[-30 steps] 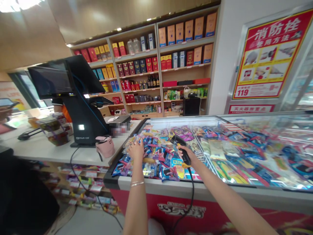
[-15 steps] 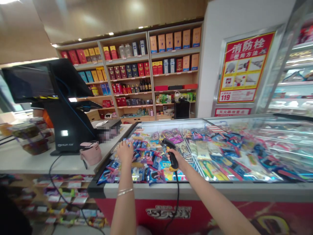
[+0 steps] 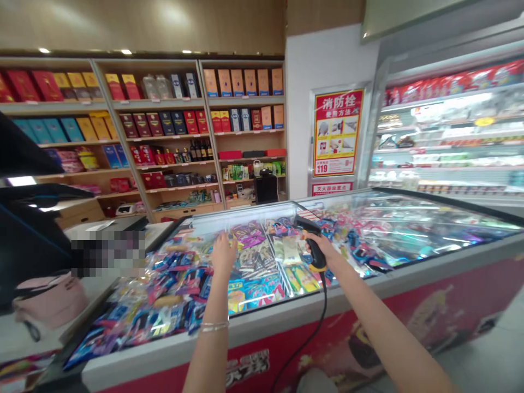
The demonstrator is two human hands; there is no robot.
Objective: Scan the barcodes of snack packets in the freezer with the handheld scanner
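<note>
My right hand [image 3: 319, 248] is wrapped round the handle of a black and yellow barcode scanner [image 3: 314, 254], held over the chest freezer with its head toward the far left. A black cable [image 3: 321, 311] hangs from the handle's lower end. My left hand [image 3: 224, 250] reaches over the freezer's left half, fingers loosely apart and partly blurred. I see nothing held in it, and whether it touches anything I cannot tell. Around and below it are packaged ice creams: blue packs [image 3: 196, 281] to the left, purple packs [image 3: 250, 236] beyond, and light-blue packs [image 3: 262, 292] nearer me.
The chest freezer [image 3: 254, 322] has a pale front rim. Left is a counter with a pink pouch [image 3: 53, 300] and a dark checkout terminal [image 3: 24, 234]. Shelves of boxes [image 3: 172, 123] line the back wall; a lit display fridge [image 3: 450, 142] stands at right.
The view has swung right, so the terminal and pouch shift leftward. My left hand has moved from the blue packs rightward toward the purple ones. The scanner stays in my right hand, also farther right.
</note>
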